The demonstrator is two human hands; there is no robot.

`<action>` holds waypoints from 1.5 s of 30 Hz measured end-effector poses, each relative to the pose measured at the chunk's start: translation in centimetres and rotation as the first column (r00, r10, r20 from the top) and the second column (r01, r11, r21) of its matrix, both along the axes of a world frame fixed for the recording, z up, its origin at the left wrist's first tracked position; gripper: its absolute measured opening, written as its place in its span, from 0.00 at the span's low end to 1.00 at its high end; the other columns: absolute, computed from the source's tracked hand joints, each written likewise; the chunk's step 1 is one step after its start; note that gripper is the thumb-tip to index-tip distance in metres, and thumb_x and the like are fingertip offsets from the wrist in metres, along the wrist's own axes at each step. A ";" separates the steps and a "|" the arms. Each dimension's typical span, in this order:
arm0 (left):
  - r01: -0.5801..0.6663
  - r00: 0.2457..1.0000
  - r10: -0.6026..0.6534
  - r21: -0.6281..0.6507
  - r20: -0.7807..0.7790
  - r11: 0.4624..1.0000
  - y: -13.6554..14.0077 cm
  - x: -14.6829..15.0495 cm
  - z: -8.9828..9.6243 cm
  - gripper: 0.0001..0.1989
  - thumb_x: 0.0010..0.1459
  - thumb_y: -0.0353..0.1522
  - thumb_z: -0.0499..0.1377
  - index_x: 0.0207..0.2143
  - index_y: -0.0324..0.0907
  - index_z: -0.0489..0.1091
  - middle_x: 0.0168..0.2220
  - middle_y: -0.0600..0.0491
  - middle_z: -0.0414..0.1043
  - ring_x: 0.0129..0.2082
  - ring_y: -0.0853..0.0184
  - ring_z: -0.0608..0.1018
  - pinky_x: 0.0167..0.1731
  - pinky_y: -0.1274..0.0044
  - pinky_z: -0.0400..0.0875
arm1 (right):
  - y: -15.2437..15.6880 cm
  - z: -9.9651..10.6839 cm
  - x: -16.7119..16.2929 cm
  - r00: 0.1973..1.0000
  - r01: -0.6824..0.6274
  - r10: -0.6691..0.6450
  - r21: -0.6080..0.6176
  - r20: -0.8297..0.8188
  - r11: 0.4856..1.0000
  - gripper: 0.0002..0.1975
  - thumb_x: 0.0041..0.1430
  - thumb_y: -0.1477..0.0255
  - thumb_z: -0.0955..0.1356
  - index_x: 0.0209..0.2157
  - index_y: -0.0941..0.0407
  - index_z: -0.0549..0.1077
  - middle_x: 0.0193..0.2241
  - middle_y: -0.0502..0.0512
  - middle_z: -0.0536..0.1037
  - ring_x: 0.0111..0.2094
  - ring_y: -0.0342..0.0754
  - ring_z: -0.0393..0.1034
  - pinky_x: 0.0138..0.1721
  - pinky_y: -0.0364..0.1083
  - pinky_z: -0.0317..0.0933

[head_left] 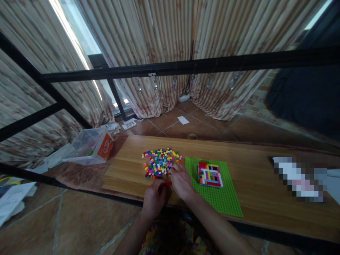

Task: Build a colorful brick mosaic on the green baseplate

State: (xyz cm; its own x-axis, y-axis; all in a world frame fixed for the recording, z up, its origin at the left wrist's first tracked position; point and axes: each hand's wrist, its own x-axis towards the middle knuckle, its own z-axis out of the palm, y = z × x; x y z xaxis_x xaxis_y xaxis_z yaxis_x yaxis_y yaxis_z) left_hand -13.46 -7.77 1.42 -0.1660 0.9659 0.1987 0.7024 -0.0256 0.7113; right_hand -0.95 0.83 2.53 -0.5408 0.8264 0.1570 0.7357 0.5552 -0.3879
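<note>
A long red toy brick (168, 183) shows between my two hands, low over the wooden table and just in front of the brick pile. My left hand (154, 197) is closed, its thumb and fingers pinching the left end of this brick. Over its right end, the fingers of my right hand (181, 180) are curled together, and what lies under them is hidden. Many small loose bricks (160, 161) in mixed colours form the pile beyond my fingers. To the right, a rectangular multicoloured brick build (210, 175) sits on a green studded baseplate (228, 198).
The wooden table (255, 177) has a blurred-out object (297, 179) at its right. Left of it, a clear plastic bin (87, 141) with an orange label stands on a brown surface. A black metal bar (170, 69) crosses in front of the curtains (164, 39). Papers (183, 120) lie on the floor.
</note>
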 end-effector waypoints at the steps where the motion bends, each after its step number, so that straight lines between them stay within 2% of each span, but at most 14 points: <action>1: 0.000 1.000 0.000 0.005 0.001 1.000 0.0 0.0 0.0 0.08 0.56 0.27 0.52 0.35 0.43 0.71 0.32 0.52 0.75 0.33 0.66 0.77 0.35 0.76 0.71 | -0.1 0.0 0.0 1.000 -0.001 0.001 0.007 -0.013 1.000 0.07 0.60 0.76 0.64 0.34 0.56 0.75 0.39 0.56 0.74 0.45 0.51 0.64 0.49 0.49 0.58; 5: 0.004 1.000 -0.004 0.001 -0.017 1.000 0.0 -0.1 0.0 0.08 0.57 0.29 0.53 0.35 0.43 0.71 0.32 0.52 0.75 0.33 0.66 0.77 0.34 0.76 0.71 | -0.7 0.5 0.7 0.992 0.022 -0.017 0.036 -0.127 0.999 0.07 0.60 0.78 0.64 0.33 0.55 0.73 0.36 0.55 0.74 0.42 0.51 0.65 0.47 0.49 0.60; 9: -0.005 0.999 0.005 0.008 -0.044 1.000 0.0 -0.2 0.0 0.07 0.56 0.30 0.53 0.35 0.43 0.71 0.31 0.53 0.76 0.31 0.66 0.78 0.34 0.76 0.71 | -1.5 1.7 2.7 0.918 0.061 -0.086 -0.075 -0.386 0.995 0.09 0.63 0.76 0.61 0.36 0.55 0.72 0.35 0.55 0.74 0.39 0.48 0.69 0.42 0.47 0.64; 12: -0.025 0.998 0.025 -0.005 -0.058 1.000 0.0 -0.2 -0.2 0.08 0.56 0.30 0.53 0.35 0.43 0.71 0.30 0.53 0.75 0.28 0.67 0.77 0.31 0.77 0.71 | -1.9 2.3 5.5 0.778 0.110 -0.232 -0.237 -0.583 0.965 0.10 0.64 0.69 0.61 0.40 0.54 0.73 0.36 0.55 0.76 0.36 0.48 0.72 0.39 0.47 0.66; 14: -0.031 0.998 0.030 -0.012 -0.058 0.999 0.1 -0.2 -0.4 0.08 0.57 0.31 0.53 0.35 0.43 0.71 0.28 0.54 0.75 0.27 0.68 0.76 0.29 0.78 0.71 | -1.8 2.4 7.6 0.640 0.153 -0.379 -0.372 -0.668 0.915 0.12 0.62 0.64 0.63 0.41 0.54 0.74 0.34 0.55 0.77 0.33 0.48 0.73 0.36 0.48 0.68; 17: -0.030 0.998 0.030 0.000 -0.060 1.000 0.1 -0.3 -0.6 0.08 0.57 0.31 0.52 0.35 0.43 0.71 0.28 0.54 0.75 0.27 0.68 0.76 0.29 0.78 0.71 | -1.2 2.3 10.5 0.440 0.189 -0.560 -0.537 -0.702 0.822 0.17 0.55 0.58 0.68 0.39 0.56 0.74 0.32 0.55 0.78 0.30 0.49 0.75 0.34 0.49 0.70; 19: -0.027 0.998 0.027 0.005 -0.064 1.000 0.2 -0.3 -0.6 0.08 0.57 0.32 0.53 0.35 0.43 0.71 0.29 0.53 0.75 0.27 0.68 0.77 0.29 0.77 0.71 | -0.5 2.2 12.0 0.388 0.195 -0.607 -0.582 -0.693 0.789 0.20 0.48 0.57 0.71 0.38 0.57 0.74 0.31 0.55 0.79 0.30 0.50 0.75 0.34 0.50 0.70; 22: -0.026 0.997 0.027 0.006 -0.071 1.000 0.3 -0.3 -0.5 0.08 0.57 0.32 0.52 0.35 0.43 0.71 0.29 0.53 0.75 0.26 0.68 0.76 0.28 0.77 0.71 | 0.3 2.1 13.4 0.421 0.236 -0.611 -0.570 -0.670 0.787 0.21 0.45 0.58 0.73 0.37 0.58 0.75 0.31 0.56 0.80 0.31 0.50 0.75 0.35 0.50 0.70; 27: -0.026 0.997 0.026 -0.005 -0.068 1.000 0.3 -0.2 -0.1 0.08 0.57 0.32 0.52 0.35 0.44 0.71 0.27 0.55 0.74 0.24 0.69 0.75 0.27 0.78 0.70 | 1.0 2.2 14.1 0.643 0.365 -0.540 -0.402 -0.543 0.840 0.15 0.53 0.62 0.68 0.40 0.55 0.76 0.35 0.57 0.80 0.35 0.52 0.75 0.40 0.52 0.68; 31: -0.031 0.998 0.030 -0.004 -0.057 1.000 0.3 -0.1 0.1 0.08 0.56 0.32 0.52 0.34 0.43 0.71 0.28 0.54 0.75 0.25 0.69 0.75 0.27 0.78 0.70 | 1.7 2.0 14.3 0.780 0.354 -0.415 -0.216 -0.469 0.910 0.14 0.57 0.61 0.65 0.39 0.53 0.77 0.38 0.56 0.79 0.37 0.51 0.72 0.44 0.52 0.65; 33: -0.038 0.997 0.038 -0.002 -0.063 0.999 0.3 -0.1 0.1 0.08 0.56 0.32 0.52 0.35 0.43 0.71 0.28 0.54 0.75 0.25 0.69 0.75 0.28 0.78 0.70 | 2.1 1.5 14.2 0.807 0.340 -0.369 -0.148 -0.461 0.929 0.14 0.57 0.59 0.65 0.37 0.52 0.78 0.37 0.56 0.78 0.39 0.51 0.70 0.45 0.53 0.63; 36: -0.041 0.996 0.039 -0.015 -0.075 0.999 0.2 -0.2 -0.1 0.08 0.57 0.32 0.52 0.35 0.43 0.71 0.28 0.55 0.74 0.25 0.68 0.75 0.27 0.78 0.70 | 2.5 0.5 14.1 0.811 0.367 -0.368 -0.093 -0.454 0.925 0.14 0.57 0.58 0.67 0.36 0.51 0.79 0.38 0.56 0.76 0.43 0.52 0.67 0.47 0.54 0.62; 45: -0.032 0.997 0.031 -0.018 -0.066 0.999 0.2 -0.3 -0.5 0.08 0.56 0.32 0.53 0.35 0.44 0.71 0.29 0.54 0.76 0.26 0.68 0.76 0.28 0.77 0.70 | 2.9 -0.5 14.0 0.844 0.355 -0.335 -0.031 -0.420 0.934 0.15 0.57 0.57 0.67 0.38 0.49 0.80 0.39 0.57 0.75 0.42 0.52 0.66 0.45 0.53 0.61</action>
